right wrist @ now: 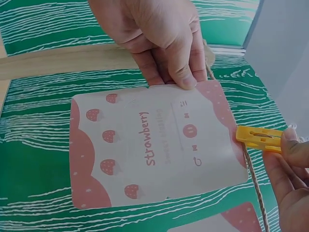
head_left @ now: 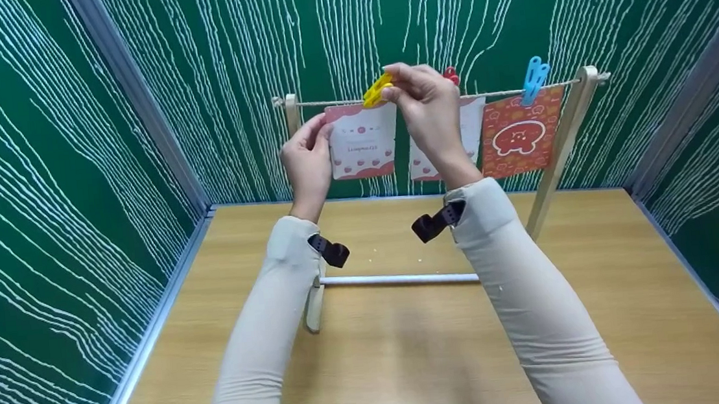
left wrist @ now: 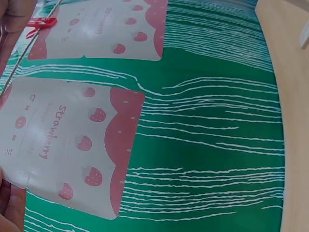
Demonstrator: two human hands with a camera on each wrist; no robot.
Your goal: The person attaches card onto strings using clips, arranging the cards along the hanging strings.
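A strawberry-print card (head_left: 362, 140) hangs at the rope (head_left: 318, 103) near its left end. My left hand (head_left: 309, 161) pinches the card's left edge between thumb and fingers. With thumb and fingertips my right hand (head_left: 426, 108) pinches a yellow clothespin (head_left: 378, 90). In the right wrist view the yellow clothespin (right wrist: 260, 138) meets the card's top edge at the rope; whether its jaws have closed fully, I cannot tell. The left wrist view shows the same card (left wrist: 67, 145) lettered "strawberry", with part of the left hand (left wrist: 10, 205) at its edge.
Further right, a second strawberry card (head_left: 471, 120) hangs by a red clothespin (head_left: 450, 75), partly behind my right hand. A red bear-print card (head_left: 523, 135) hangs from a blue clothespin (head_left: 535, 79). Wooden posts (head_left: 563, 145) and a white rod (head_left: 399, 280) form the rack on the table (head_left: 386, 356).
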